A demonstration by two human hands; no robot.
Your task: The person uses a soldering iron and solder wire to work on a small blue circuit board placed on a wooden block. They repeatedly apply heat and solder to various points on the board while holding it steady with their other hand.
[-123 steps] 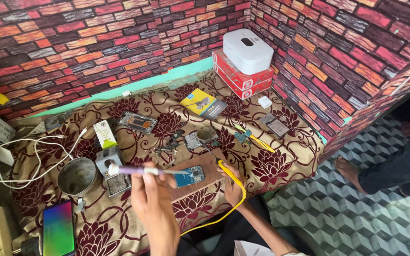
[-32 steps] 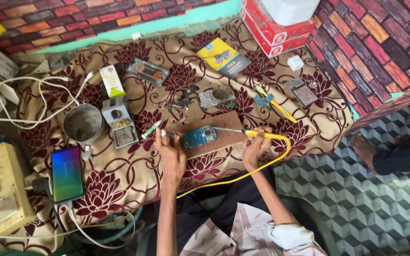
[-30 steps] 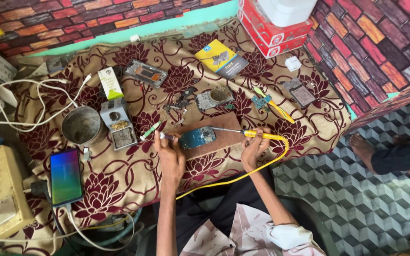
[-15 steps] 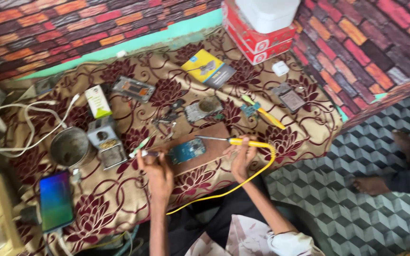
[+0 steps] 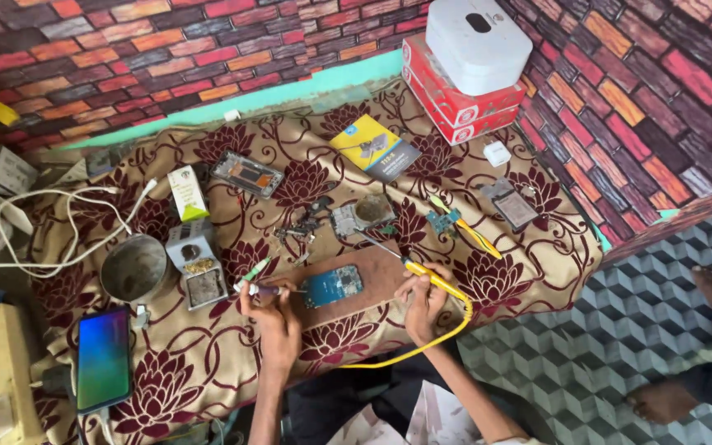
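Between both hands, blue circuit board (image 5: 333, 286) lies lengthwise; left hand (image 5: 272, 317) pinches green tool (image 5: 255, 270), right hand (image 5: 422, 298) grips yellow soldering iron (image 5: 432, 278), tip up-left.

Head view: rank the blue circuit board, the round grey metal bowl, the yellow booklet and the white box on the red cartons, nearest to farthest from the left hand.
From the left hand:
1. Blue circuit board, just to its right on the brown board.
2. Round grey metal bowl, to its left.
3. Yellow booklet, farther up the cloth, toward the wall.
4. White box, in the far right corner on the red cartons.
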